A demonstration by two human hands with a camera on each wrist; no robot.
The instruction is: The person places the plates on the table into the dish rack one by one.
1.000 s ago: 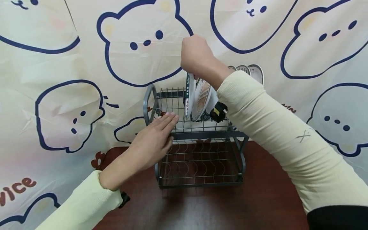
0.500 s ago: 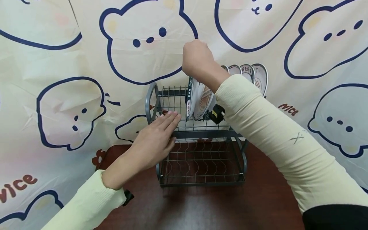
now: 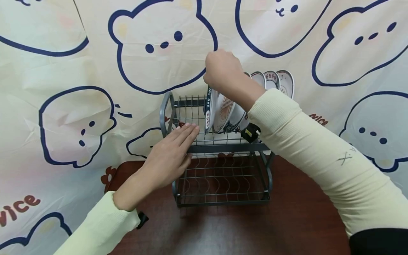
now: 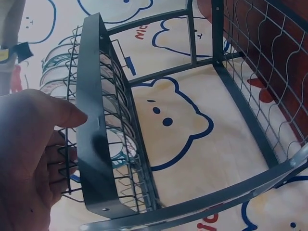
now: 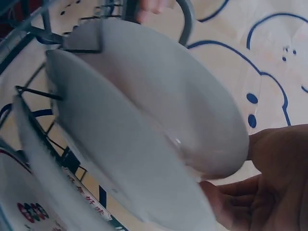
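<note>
My right hand (image 3: 223, 71) grips the top rim of the leftmost white plate (image 3: 209, 111), which stands on edge in the upper tier of a grey dish rack (image 3: 226, 148). In the right wrist view, this plate (image 5: 192, 106) is pinched at its rim, beside another white plate (image 5: 120, 139). My left hand (image 3: 169, 154) rests on the rack's upper left front, its fingers straight in the head view. The left wrist view puts its thumb (image 4: 72, 114) against the front bar (image 4: 91, 110). My right forearm partly hides the row of plates.
More patterned plates (image 3: 285, 83) stand upright toward the right of the upper tier. The lower tier (image 3: 220, 184) is a wire shelf above the dark red table (image 3: 223, 230). Behind the rack hangs a cartoon-print cloth (image 3: 83, 74).
My right hand has come down slightly in the head view, still at the leftmost plate's rim. My left hand stays on the rack's front. The view shifts a little.
</note>
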